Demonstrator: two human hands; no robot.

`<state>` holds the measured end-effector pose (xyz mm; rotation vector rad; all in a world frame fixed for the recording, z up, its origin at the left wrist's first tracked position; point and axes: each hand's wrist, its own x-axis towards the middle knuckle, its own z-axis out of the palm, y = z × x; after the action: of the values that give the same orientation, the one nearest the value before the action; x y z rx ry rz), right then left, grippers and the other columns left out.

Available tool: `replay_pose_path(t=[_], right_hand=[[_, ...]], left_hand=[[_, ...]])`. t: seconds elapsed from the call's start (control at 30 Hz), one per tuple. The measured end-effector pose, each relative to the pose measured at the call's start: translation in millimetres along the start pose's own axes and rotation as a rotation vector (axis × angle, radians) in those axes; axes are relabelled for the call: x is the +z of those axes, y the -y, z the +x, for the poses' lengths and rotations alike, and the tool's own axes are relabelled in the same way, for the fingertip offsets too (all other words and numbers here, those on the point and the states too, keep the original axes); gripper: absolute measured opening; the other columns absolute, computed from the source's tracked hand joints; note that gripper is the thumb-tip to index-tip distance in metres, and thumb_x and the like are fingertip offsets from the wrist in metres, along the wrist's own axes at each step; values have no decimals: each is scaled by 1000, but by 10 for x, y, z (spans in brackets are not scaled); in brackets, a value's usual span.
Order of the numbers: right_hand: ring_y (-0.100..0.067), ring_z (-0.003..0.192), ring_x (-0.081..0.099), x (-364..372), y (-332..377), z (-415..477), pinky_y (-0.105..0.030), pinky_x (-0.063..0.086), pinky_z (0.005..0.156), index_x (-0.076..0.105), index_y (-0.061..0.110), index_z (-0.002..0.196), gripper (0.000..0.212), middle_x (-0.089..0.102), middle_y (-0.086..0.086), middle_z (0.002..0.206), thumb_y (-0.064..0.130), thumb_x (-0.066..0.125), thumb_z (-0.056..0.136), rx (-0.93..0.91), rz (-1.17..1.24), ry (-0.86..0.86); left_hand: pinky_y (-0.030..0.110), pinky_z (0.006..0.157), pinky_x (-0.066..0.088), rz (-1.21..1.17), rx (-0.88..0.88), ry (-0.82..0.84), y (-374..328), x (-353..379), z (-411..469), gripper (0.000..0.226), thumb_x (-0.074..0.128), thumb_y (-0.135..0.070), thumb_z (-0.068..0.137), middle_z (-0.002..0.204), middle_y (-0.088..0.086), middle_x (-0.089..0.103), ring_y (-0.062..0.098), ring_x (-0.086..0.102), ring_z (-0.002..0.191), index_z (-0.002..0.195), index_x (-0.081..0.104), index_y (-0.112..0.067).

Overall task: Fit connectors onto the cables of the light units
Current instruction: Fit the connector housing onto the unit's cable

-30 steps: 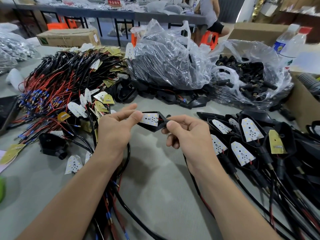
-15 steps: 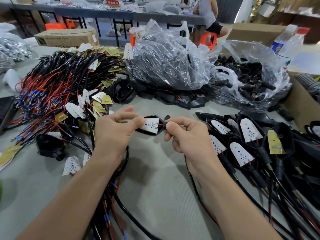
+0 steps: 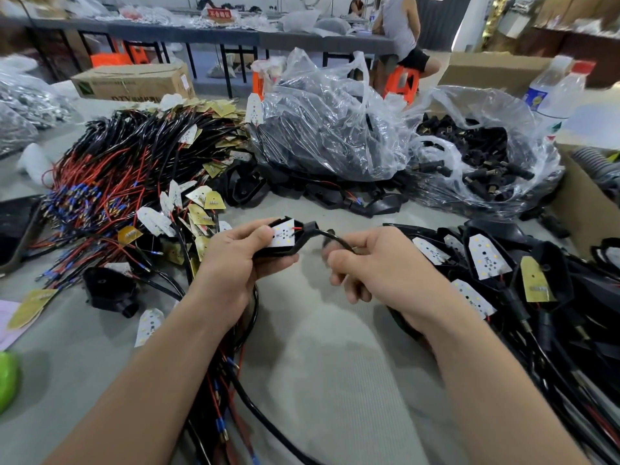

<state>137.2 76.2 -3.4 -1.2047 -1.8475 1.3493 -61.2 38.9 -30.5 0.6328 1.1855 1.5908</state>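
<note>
Left of my grip sprawls a heap of red and black wired boards [image 3: 127, 169]. Beyond it sit a clear bag of dark parts [image 3: 325, 129] and another bag of black connectors [image 3: 486, 162]. Assembled units [image 3: 486, 260] lie to the right. Nothing blocks my hands above the grey table [image 3: 318, 347].

My left hand [image 3: 231, 263] clasps the light unit [image 3: 285, 238], a black shell with a white LED board, thumb on the board. Its black cable [image 3: 335, 238] curves into my right hand [image 3: 379, 266], fingers curled round it. The right fingertips are blurred, and the fist hides where the cable runs.
</note>
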Motion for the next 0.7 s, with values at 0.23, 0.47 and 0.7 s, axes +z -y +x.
replay_pose_path(t=[0.23, 0.47, 0.7], right_hand=[[-14, 66, 59, -103, 508, 147, -28, 50, 64, 77, 22, 81, 14, 69, 0, 68, 20, 65, 87, -317, -590, -361], [-22, 99, 46, -106, 584, 424, -34, 24, 96, 80, 42, 88, 30, 50, 11, 88, 15, 70, 83, -472, -1016, -491], [-30, 98, 49, -101, 237, 298, -37, 26, 93, 79, 30, 84, 32, 51, 0, 96, 7, 70, 64, -460, -1002, -726]], left_hand=[[25, 66, 60, 27, 78, 90, -17, -54, 28, 26, 60, -9, 94, 90, 11, 78, 27, 77, 81, 91, 84, -18], [36, 72, 62, 289, 83, 263, 18, -66, -59, 31, 61, -6, 74, 85, 10, 77, 26, 73, 74, 95, 82, -15], [26, 61, 52, 445, 24, 390, 162, 89, -126, 29, 66, 0, 86, 80, 8, 74, 17, 63, 67, 105, 81, -16]])
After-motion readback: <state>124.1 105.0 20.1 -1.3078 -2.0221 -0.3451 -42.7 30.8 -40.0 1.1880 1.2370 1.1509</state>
